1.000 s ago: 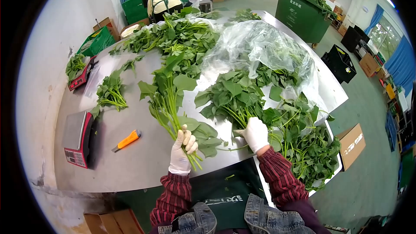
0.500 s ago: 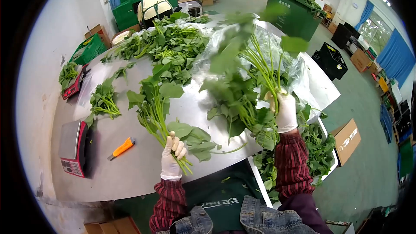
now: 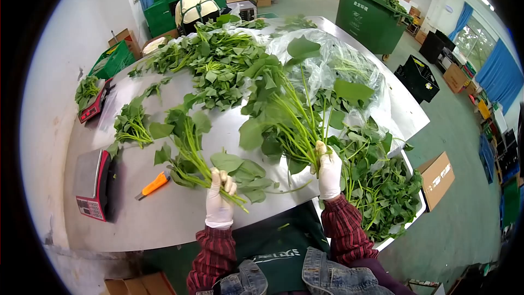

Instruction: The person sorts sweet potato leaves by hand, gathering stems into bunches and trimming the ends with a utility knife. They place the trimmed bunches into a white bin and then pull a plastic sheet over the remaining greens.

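Note:
My left hand, in a white glove, is closed round the stems of a bunch of leafy greens that points up and away over the steel table. My right hand, also gloved, grips a larger bunch of long-stemmed greens by its lower stems, leaves fanned upward. A few loose leaves lie between the two hands. To the right, a white crate holds a heap of the same greens.
An orange utility knife and a red-edged scale lie on the left. A second scale carries greens. A big leafy pile and clear plastic sheeting cover the table's far side. A cardboard box stands right.
My right hand has moved left and slightly down with its bunch, away from above the crate, nearer my left hand. The left hand's bunch has tilted lower and shifted slightly.

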The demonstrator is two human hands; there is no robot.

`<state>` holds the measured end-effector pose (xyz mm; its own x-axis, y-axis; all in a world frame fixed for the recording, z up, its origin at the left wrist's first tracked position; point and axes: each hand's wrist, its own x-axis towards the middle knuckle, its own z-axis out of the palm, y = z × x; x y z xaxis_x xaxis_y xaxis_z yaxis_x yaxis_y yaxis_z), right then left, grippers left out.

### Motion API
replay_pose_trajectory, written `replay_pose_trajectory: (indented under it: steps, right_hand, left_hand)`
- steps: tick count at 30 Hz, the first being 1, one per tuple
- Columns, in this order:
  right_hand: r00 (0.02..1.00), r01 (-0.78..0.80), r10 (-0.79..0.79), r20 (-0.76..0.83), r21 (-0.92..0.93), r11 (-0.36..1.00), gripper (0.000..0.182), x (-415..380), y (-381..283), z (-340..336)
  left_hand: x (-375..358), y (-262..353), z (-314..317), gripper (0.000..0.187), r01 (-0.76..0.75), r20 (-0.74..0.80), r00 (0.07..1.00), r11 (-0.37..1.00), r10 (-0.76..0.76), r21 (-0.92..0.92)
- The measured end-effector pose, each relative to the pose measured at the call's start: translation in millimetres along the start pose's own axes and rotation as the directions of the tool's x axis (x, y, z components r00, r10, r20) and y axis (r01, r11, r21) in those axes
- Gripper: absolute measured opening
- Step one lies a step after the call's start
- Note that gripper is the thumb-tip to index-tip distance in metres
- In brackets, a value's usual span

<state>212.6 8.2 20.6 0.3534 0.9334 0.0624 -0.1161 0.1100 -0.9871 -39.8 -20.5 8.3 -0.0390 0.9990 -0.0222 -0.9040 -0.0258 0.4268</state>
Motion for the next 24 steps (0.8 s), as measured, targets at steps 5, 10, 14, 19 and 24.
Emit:
replay_pose_trajectory:
  steps: [5,10,14,19,24]
  right_hand:
    - [0.887,0.341,-0.458,0.064,-0.760,0.553,0.023,21,41,-7]
    - [0.914,0.243,-0.396,-0.091,-0.660,0.711,0.029,32,26,-21]
    - [0.961,0.136,-0.185,-0.206,-0.232,0.963,0.027,13,-7,-12]
    - [0.965,0.139,-0.141,-0.222,-0.026,0.990,0.029,-3,-20,4]
    - [0.968,0.144,-0.127,-0.216,0.067,0.987,0.029,-23,-29,24]
  left_hand:
    - [-2,-4,1,0.011,-0.009,-0.019,1.000,0.991,0.012,0.130]
    - [-2,2,-1,0.013,-0.049,-0.009,0.999,0.989,0.051,0.142]
    - [-2,2,0,0.014,-0.078,0.007,0.997,0.986,0.078,0.149]
    - [-5,-8,14,0.014,-0.045,-0.027,0.998,0.977,0.052,0.207]
    - [-8,-24,28,0.010,0.016,-0.105,0.994,0.972,0.009,0.233]
